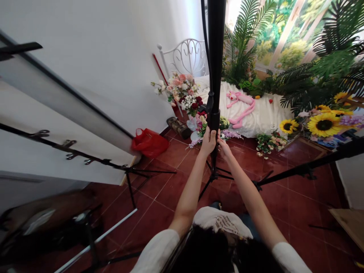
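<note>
The stand (216, 76), its long axis upright and legs (214, 176) down, was clasped by the left hand (209, 141) and right hand (224, 147).

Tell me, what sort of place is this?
Probably a small photo studio: a tall black stand rises in front of a white-draped bed set among flowers, and behind that is what looks like a printed garden backdrop.
</note>
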The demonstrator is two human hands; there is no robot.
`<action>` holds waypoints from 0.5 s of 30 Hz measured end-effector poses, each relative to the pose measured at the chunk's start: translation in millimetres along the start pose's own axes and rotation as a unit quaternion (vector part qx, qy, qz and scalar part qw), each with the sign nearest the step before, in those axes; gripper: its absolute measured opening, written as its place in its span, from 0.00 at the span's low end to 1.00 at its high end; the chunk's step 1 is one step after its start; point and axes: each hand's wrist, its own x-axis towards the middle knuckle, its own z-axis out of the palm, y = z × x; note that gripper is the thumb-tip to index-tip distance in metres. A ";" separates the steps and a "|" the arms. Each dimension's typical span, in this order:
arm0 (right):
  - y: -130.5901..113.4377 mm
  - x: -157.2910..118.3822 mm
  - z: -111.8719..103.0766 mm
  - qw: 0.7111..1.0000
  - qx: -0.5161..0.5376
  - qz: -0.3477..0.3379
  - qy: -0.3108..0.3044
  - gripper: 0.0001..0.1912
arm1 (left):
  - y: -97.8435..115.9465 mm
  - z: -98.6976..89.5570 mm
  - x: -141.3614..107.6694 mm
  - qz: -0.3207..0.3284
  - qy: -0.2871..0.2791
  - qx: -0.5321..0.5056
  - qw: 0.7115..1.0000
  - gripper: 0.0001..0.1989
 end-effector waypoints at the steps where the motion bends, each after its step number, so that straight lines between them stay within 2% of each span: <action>1: -1.5 -0.3 -0.1 1.000 -0.024 -0.002 0.007 0.24 | 2.1 0.4 0.0 -0.011 -0.006 -0.015 1.000 0.28; 5: -8.1 0.1 1.8 0.989 -0.126 -0.058 0.060 0.18 | 9.6 2.4 1.1 -0.047 0.000 -0.073 0.996 0.31; 10: -16.7 1.9 5.6 0.948 -0.268 -0.116 0.126 0.09 | 5.8 7.2 3.8 -0.095 -0.017 -0.129 0.987 0.34; 13: -20.0 1.5 7.7 0.931 -0.317 -0.127 0.131 0.06 | -6.8 11.5 -2.6 -0.114 0.003 -0.138 0.984 0.37; 15: -18.7 1.8 9.2 0.941 -0.295 -0.127 0.109 0.06 | -17.7 14.1 -12.6 -0.128 0.009 -0.128 0.983 0.38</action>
